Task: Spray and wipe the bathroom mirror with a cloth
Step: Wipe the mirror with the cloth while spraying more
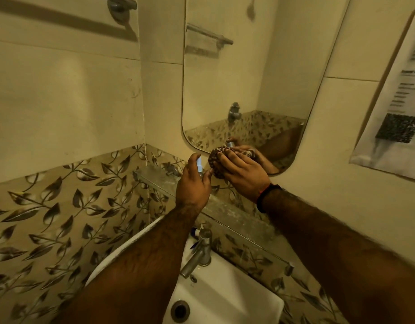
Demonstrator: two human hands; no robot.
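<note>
The bathroom mirror [244,66] with rounded corners hangs on the tiled wall above a glass shelf [155,176]. My right hand [244,173] presses a bunched brown patterned cloth [215,160] against the mirror's lower edge. My left hand [193,183] is wrapped around a small spray bottle [199,163] with a pale blue top, held just left of the cloth and below the mirror's bottom left corner. Both hands and the cloth show reflected in the glass.
A white sink [225,298] with a chrome tap [199,251] lies below my forearms. A towel rail [122,3] is fixed at the upper left. A printed paper notice [398,97] hangs right of the mirror. Leaf-patterned tiles line the lower wall.
</note>
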